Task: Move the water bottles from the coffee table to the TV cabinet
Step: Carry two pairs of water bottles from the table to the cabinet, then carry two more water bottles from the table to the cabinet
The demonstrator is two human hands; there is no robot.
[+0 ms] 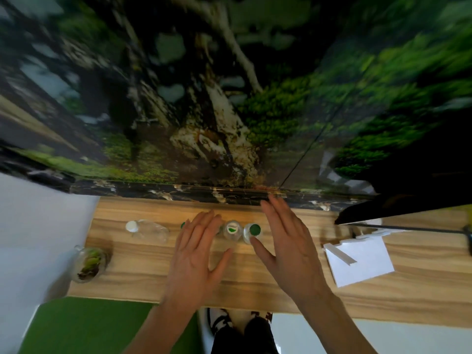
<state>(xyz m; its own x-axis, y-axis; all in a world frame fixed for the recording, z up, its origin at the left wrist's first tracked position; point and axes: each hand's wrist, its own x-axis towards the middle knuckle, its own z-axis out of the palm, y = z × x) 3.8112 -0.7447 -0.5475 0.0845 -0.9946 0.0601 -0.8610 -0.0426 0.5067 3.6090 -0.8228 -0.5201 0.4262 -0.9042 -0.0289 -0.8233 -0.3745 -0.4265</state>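
Note:
Several clear water bottles stand in a row on the wooden TV cabinet [255,284], seen from above. One has a white cap [132,226] at the left. Another green cap [183,225] peeks out behind my left hand. A labelled cap [232,228] and a plain green cap [255,229] sit between my hands. My left hand [196,254] hovers open, fingers spread, just left of the labelled cap. My right hand [286,246] is open too, its thumb touching the green-capped bottle from the front.
A small glass terrarium [89,261] with moss stands at the cabinet's left end. White paper sheets [360,261] lie at the right, beside a TV's dark base [383,208]. A forest-print wall rises behind. Green mat [89,328] and my feet lie below.

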